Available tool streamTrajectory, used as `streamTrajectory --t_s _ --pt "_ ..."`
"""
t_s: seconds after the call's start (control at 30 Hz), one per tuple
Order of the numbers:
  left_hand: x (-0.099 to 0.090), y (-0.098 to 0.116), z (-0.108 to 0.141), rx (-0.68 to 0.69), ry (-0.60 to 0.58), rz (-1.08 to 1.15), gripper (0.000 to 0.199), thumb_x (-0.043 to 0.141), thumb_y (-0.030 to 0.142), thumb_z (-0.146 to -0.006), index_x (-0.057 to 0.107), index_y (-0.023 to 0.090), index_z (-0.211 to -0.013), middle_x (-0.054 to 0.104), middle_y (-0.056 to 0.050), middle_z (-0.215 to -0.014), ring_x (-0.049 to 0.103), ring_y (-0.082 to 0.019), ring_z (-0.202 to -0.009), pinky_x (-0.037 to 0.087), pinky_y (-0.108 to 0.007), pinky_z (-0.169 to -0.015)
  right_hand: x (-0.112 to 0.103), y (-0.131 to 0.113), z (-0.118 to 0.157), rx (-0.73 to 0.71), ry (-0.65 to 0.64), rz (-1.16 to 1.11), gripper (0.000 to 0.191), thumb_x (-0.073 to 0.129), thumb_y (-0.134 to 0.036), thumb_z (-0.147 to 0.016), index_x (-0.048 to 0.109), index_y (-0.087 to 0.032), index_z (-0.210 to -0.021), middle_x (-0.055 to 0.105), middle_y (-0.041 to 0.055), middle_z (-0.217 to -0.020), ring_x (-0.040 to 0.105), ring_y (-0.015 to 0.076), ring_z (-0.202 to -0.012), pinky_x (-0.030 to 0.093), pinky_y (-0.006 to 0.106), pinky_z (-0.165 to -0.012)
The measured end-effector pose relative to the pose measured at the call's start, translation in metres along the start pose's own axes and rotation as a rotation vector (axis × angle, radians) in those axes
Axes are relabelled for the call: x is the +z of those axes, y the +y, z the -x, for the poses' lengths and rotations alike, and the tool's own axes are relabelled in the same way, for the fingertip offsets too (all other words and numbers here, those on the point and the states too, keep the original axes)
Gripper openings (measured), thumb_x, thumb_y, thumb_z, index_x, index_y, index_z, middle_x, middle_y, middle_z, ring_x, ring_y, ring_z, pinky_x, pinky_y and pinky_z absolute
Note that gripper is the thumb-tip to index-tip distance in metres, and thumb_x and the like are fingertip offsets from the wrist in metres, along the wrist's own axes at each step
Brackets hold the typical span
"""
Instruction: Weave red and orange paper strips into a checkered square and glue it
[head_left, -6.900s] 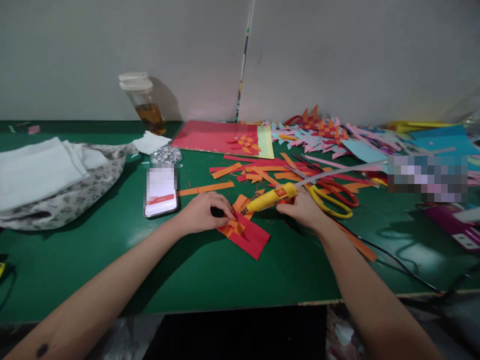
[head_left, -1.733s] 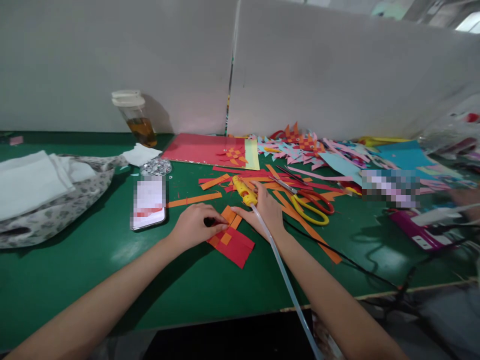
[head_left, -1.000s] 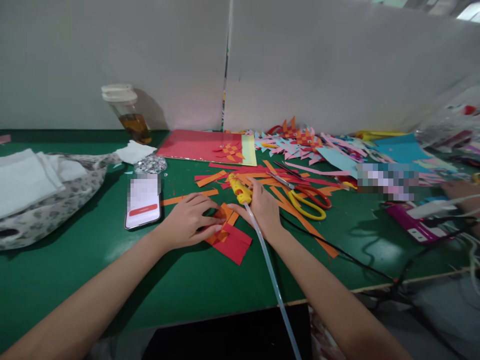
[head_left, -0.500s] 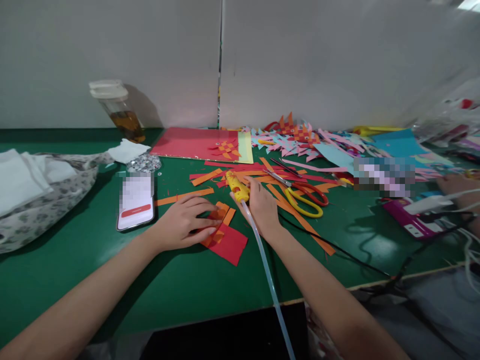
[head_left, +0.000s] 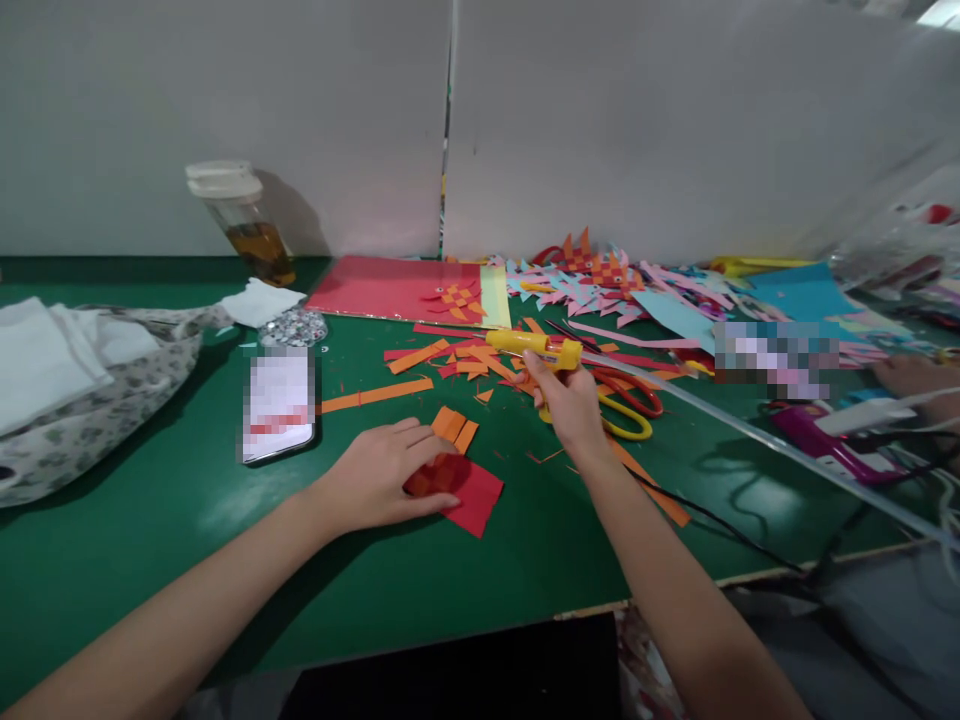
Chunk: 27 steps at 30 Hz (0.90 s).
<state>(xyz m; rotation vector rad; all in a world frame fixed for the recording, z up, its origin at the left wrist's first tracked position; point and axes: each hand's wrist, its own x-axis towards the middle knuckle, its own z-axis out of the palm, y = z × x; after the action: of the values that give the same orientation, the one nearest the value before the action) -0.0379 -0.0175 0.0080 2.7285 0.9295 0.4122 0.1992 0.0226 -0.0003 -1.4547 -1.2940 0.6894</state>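
In the head view my right hand (head_left: 568,405) is closed round a yellow hot glue gun (head_left: 536,348), its nozzle pointing left. A long clear glue stick (head_left: 742,428) trails from its back end towards the right. My left hand (head_left: 394,470) lies curled over a woven red and orange paper piece (head_left: 480,495), thumb along the near side and fingers over the weave, part of which they hide. Orange strip ends (head_left: 454,430) stick out beyond the fingers. Yellow and red scissors (head_left: 626,415) lie just behind my right hand.
A phone (head_left: 281,405), a fabric pouch (head_left: 150,380) and a tea bottle (head_left: 244,225) are on the left. Red sheets (head_left: 397,285), paper scraps and finished paper fish (head_left: 459,298) lie behind. A purple power strip (head_left: 832,445) with cords is at right, near another person's hand (head_left: 911,378).
The glue gun has swung to the right in my right hand, from pointing away to lying sideways. My left hand has slid nearer to me over the paper, uncovering more orange ends.
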Motion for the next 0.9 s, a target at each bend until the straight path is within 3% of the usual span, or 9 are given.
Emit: streamTrajectory --t_s 0.27,0.43,0.6,0.9 --pt "0.007 -0.012 -0.002 -0.193 0.090 -0.069 0.036 0.050 0.051 -0.080 0.057 0.022 -0.100 0.061 -0.003 -0.093 0.056 -0.019 -0.089 0.044 -0.028 -0.065 0.004 -0.015 0.001 0.149 -0.106 -0.317 0.042 0.064 -0.054 -0.064 0.061 -0.017 -0.083 0.064 0.0021 -0.061 0.039 0.0058 -0.034 0.029 0.022 -0.034" --pt "0.007 -0.012 0.000 -0.142 0.037 -0.051 0.036 0.043 0.048 -0.085 0.055 0.029 -0.113 0.057 -0.003 -0.099 0.055 -0.018 -0.093 0.046 -0.028 -0.070 0.005 -0.016 0.001 0.181 -0.096 -0.329 0.041 0.064 -0.054 -0.065 0.060 -0.016 -0.080 0.063 0.0013 -0.057 0.039 0.0050 -0.033 0.028 0.020 -0.032" --pt "0.005 -0.012 -0.001 -0.134 -0.015 -0.036 0.041 0.041 0.047 -0.087 0.051 0.028 -0.121 0.055 -0.005 -0.098 0.056 -0.018 -0.090 0.047 -0.028 -0.068 0.005 -0.017 0.002 0.159 -0.094 -0.313 0.038 0.065 -0.050 -0.066 0.061 -0.015 -0.081 0.062 0.0013 -0.057 0.040 0.0049 -0.034 0.030 0.020 -0.033" --pt "0.002 -0.013 -0.003 -0.180 0.019 0.108 0.030 0.049 0.045 -0.082 0.055 0.027 -0.105 0.057 -0.001 -0.096 0.056 -0.017 -0.086 0.044 -0.028 -0.067 0.003 -0.024 0.008 0.131 -0.056 -0.245 0.038 0.065 -0.051 -0.065 0.062 -0.015 -0.078 0.062 0.0017 -0.059 0.037 0.0054 -0.034 0.028 0.021 -0.032"
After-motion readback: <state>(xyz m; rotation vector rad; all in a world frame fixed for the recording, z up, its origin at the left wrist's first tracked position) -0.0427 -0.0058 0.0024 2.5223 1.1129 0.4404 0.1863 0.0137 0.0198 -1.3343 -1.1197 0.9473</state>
